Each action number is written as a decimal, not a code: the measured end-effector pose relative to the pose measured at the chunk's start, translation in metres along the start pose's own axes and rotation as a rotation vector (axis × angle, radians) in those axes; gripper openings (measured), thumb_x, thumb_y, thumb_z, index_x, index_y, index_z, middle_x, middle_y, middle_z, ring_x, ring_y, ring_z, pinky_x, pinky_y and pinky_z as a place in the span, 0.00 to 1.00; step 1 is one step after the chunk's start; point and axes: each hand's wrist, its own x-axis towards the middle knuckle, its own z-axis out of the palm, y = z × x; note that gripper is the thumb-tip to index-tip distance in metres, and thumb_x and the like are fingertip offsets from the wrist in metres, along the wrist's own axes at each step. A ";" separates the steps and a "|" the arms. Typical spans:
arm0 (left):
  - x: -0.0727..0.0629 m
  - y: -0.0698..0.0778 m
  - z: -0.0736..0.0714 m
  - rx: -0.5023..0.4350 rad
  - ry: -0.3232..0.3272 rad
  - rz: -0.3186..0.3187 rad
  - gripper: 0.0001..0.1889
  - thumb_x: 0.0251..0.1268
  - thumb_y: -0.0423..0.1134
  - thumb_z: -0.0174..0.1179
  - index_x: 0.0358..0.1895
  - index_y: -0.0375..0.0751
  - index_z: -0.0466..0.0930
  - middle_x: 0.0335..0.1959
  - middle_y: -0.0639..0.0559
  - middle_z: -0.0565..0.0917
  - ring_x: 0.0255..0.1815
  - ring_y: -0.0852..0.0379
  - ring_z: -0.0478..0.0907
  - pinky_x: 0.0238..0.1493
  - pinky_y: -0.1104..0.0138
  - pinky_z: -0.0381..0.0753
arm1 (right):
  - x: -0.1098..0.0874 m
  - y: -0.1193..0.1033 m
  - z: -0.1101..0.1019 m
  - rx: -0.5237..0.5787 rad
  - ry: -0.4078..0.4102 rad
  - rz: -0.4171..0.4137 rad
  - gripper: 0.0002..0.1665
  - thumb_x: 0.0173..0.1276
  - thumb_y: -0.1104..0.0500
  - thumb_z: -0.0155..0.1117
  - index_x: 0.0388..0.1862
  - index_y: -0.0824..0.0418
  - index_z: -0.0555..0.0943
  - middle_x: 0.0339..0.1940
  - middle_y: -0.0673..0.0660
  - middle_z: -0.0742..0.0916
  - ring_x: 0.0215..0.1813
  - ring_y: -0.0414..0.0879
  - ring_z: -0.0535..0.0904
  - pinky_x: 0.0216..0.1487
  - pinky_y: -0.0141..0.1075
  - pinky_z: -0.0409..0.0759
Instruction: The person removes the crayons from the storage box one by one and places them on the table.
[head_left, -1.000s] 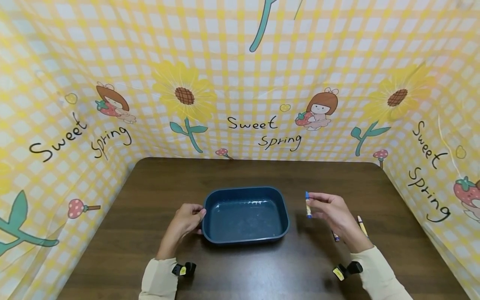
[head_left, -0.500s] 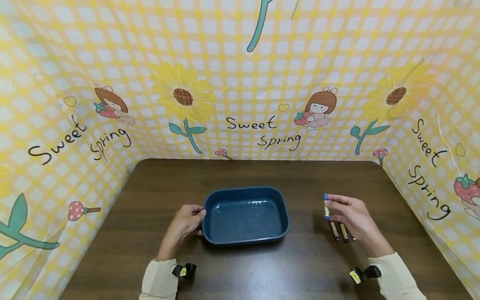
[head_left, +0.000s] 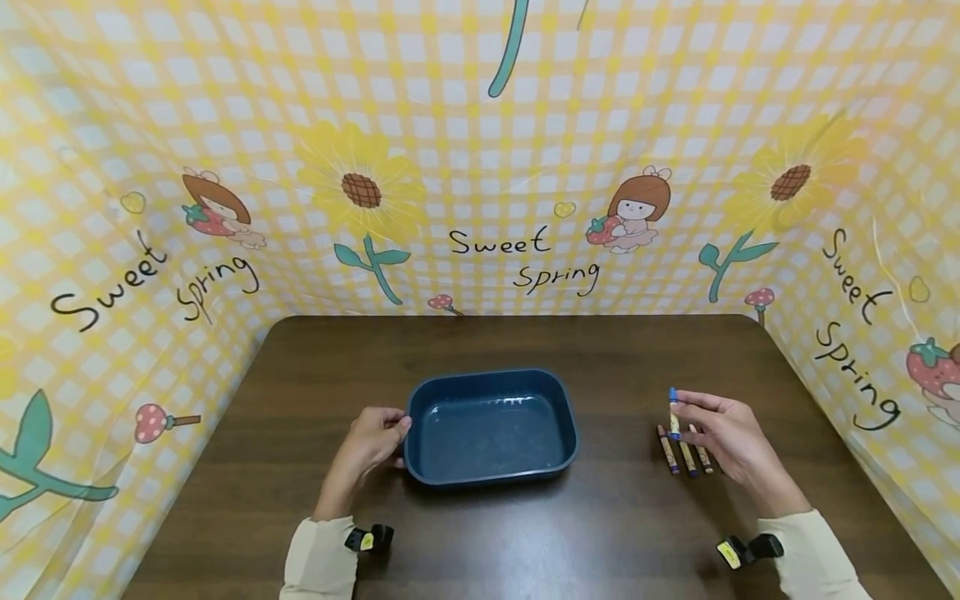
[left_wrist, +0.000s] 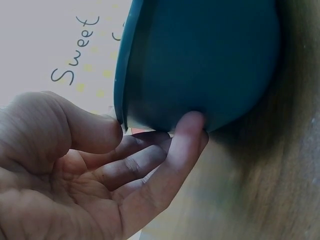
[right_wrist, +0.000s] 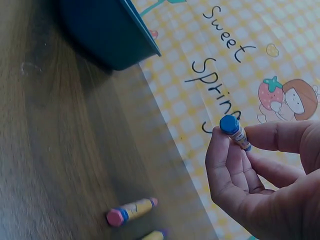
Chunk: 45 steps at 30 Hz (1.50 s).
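Observation:
My left hand point(head_left: 372, 439) holds the left end of a dark blue rectangular plastic tub point(head_left: 491, 479). In the left wrist view the thumb lies at the tub's rim and the fingers point(left_wrist: 187, 142) meet its outer wall from below. To the right, my right hand point(head_left: 731, 442) pinches a blue crayon point(head_left: 673, 417) with a pale wrapper, held upright between thumb and fingertips. That crayon's blue end point(right_wrist: 230, 124) faces the right wrist camera. Close beneath it, three paper-wrapped crayons point(head_left: 667, 452) lie side by side on the table, partly overlapped by the hand in the head view.
The brown wooden table point(head_left: 480, 550) is enclosed at the back and sides by a yellow checked cloth point(head_left: 487, 167) with printed flowers. A crayon with a pink end point(right_wrist: 131, 212) lies on the table in the right wrist view. Both wrists wear small black cameras point(head_left: 748, 550).
My right hand has moved right with the blue crayon, away from the tub to the lying crayons, which now show more fully. My left hand and the tub stay in place.

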 end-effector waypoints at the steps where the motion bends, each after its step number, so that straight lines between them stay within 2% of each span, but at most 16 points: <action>1: 0.000 0.000 0.000 -0.001 -0.002 0.006 0.18 0.79 0.36 0.53 0.63 0.27 0.77 0.49 0.36 0.82 0.32 0.53 0.82 0.30 0.62 0.89 | -0.001 0.000 -0.002 0.001 0.004 0.001 0.13 0.73 0.67 0.63 0.41 0.51 0.89 0.43 0.41 0.87 0.43 0.34 0.83 0.40 0.31 0.88; 9: 0.000 0.001 -0.001 0.008 -0.013 0.034 0.18 0.79 0.36 0.52 0.61 0.26 0.77 0.47 0.35 0.83 0.31 0.54 0.82 0.30 0.62 0.90 | -0.007 0.000 -0.020 0.023 0.038 -0.006 0.14 0.73 0.67 0.62 0.39 0.50 0.90 0.40 0.42 0.88 0.39 0.35 0.81 0.39 0.31 0.88; 17: 0.001 0.000 -0.001 -0.003 -0.021 0.031 0.18 0.79 0.35 0.52 0.61 0.25 0.77 0.48 0.34 0.83 0.33 0.54 0.81 0.30 0.62 0.90 | -0.011 0.000 -0.044 0.039 0.060 -0.012 0.15 0.74 0.69 0.61 0.41 0.53 0.91 0.42 0.39 0.89 0.43 0.35 0.84 0.40 0.33 0.89; 27: 0.002 0.001 -0.003 0.028 -0.030 0.028 0.19 0.80 0.37 0.51 0.63 0.26 0.75 0.50 0.33 0.82 0.33 0.55 0.82 0.32 0.61 0.90 | -0.017 0.008 -0.067 0.036 0.092 0.008 0.16 0.74 0.69 0.61 0.40 0.52 0.91 0.40 0.39 0.88 0.42 0.35 0.83 0.40 0.35 0.88; 36: 0.003 0.000 -0.001 0.032 -0.025 0.035 0.18 0.80 0.36 0.51 0.62 0.26 0.77 0.48 0.34 0.83 0.33 0.55 0.82 0.32 0.61 0.90 | -0.019 0.013 -0.080 0.046 0.100 0.016 0.20 0.74 0.71 0.59 0.37 0.49 0.91 0.37 0.41 0.90 0.40 0.36 0.85 0.39 0.34 0.88; 45: 0.003 -0.001 -0.001 0.031 -0.010 0.024 0.18 0.79 0.36 0.52 0.62 0.27 0.77 0.47 0.36 0.83 0.29 0.56 0.82 0.30 0.63 0.90 | -0.020 0.017 -0.086 -0.021 0.119 0.035 0.20 0.74 0.69 0.61 0.36 0.46 0.91 0.37 0.40 0.90 0.40 0.35 0.85 0.39 0.33 0.89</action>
